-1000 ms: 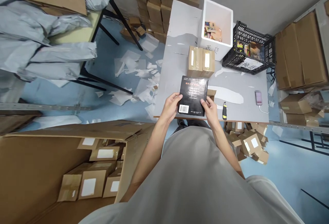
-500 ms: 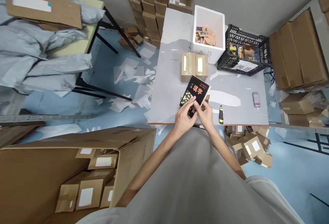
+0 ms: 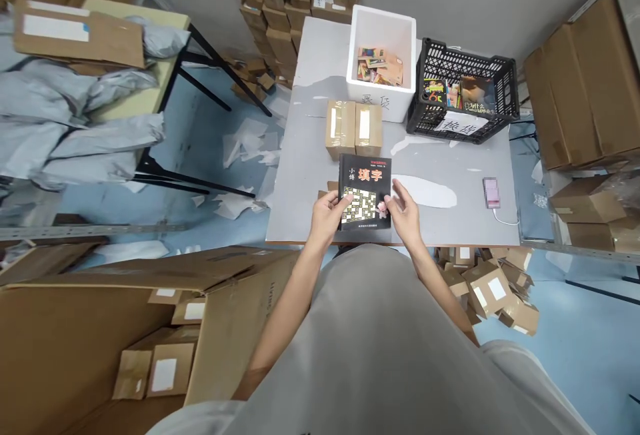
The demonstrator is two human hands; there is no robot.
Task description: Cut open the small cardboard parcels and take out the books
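Observation:
Between my two hands I hold a black book (image 3: 365, 182) with orange characters and a crossword grid on its cover. It faces up and stands nearly square to me above the table's front edge. My left hand (image 3: 327, 215) grips its left side, thumb on the cover. My right hand (image 3: 404, 212) grips the lower right edge, thumb on the front. Behind the book two small taped cardboard boxes (image 3: 341, 127) sit side by side. Part of another cardboard piece (image 3: 325, 192) shows by my left fingers, mostly hidden by the book.
On the grey table (image 3: 300, 148) stand a white foam box (image 3: 384, 98) with books and a black plastic crate (image 3: 463, 130) with books. A phone (image 3: 491, 193) with a cable lies at right. A large open carton (image 3: 235, 328) stands at left; small boxes (image 3: 487, 285) lie on the floor.
The book has turned from tilted to nearly upright in view. My hands, close together before, have moved apart to its two sides. The yellow-black cutter no longer shows, and the view has shifted.

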